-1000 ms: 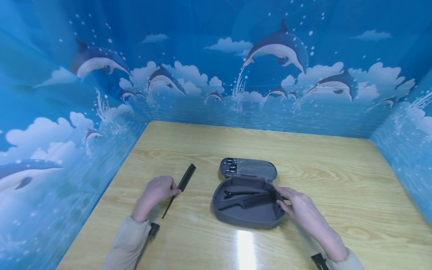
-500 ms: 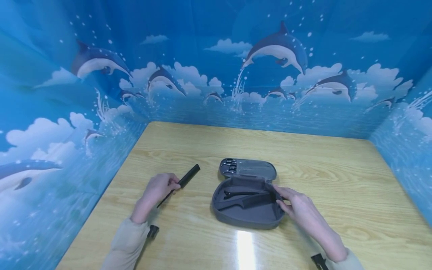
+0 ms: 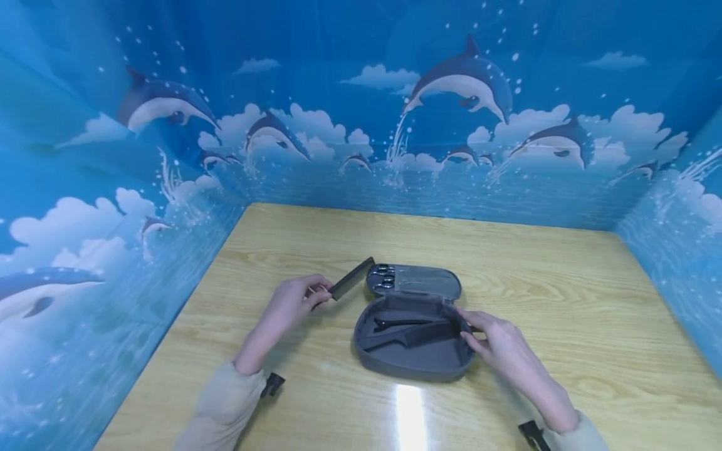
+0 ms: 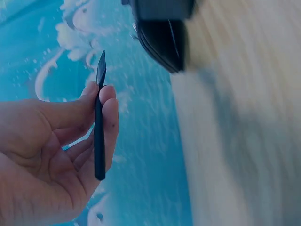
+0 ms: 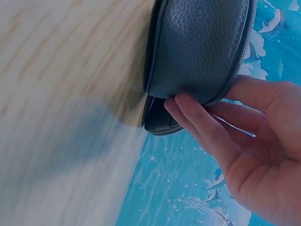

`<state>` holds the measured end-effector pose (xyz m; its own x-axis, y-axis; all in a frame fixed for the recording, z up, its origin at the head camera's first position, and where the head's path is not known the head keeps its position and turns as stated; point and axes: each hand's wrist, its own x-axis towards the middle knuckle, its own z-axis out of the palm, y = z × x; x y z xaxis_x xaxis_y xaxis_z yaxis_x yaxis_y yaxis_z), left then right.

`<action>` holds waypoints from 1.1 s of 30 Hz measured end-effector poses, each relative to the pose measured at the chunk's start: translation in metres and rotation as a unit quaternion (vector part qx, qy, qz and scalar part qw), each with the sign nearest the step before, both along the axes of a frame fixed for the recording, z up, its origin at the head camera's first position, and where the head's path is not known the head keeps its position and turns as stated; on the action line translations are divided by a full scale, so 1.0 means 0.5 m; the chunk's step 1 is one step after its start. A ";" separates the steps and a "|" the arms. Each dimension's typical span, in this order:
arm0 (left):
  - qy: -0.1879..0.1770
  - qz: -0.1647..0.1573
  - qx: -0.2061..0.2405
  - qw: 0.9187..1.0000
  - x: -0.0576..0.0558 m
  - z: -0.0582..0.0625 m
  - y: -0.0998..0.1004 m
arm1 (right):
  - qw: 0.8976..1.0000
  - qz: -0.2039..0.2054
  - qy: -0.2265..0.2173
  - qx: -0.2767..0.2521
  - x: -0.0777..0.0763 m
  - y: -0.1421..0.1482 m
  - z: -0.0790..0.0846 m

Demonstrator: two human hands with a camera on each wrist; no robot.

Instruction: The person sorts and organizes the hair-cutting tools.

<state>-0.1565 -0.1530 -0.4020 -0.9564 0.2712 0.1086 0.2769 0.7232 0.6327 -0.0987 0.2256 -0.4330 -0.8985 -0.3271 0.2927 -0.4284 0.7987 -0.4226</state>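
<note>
The comb [image 3: 352, 280] has moved nearer the case [image 3: 406, 371], right of the left grip [image 3: 296, 300], in the head view, apparently mid-carry and needing steady aim next, while the left wrist view shows that grip pinching it closed-fingered and the right wrist view the right grip [image 5: 256, 162] pinching the case.

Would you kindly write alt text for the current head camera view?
A person's left hand pinches a black comb while the right hand holds an open grey case on a wood-grain table, with a dolphin backdrop behind.
</note>
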 end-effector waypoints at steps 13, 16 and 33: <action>0.009 -0.117 0.029 0.993 0.016 0.018 0.083 | 0.994 -0.048 -0.052 -0.086 -0.003 -0.009 0.015; 0.006 -0.161 0.029 0.987 0.022 0.014 0.106 | 0.985 -0.042 -0.062 -0.158 -0.004 -0.016 0.019; -0.066 -0.222 0.038 0.972 0.041 0.004 0.173 | 0.894 -0.038 -0.193 -0.402 0.003 -0.031 0.029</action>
<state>-0.1362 -0.0665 -0.3998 -0.7544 0.6557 0.0292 0.4641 0.5014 0.7302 -0.0970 0.2102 -0.4183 -0.9941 -0.0835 0.0693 -0.0842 0.1913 -0.9779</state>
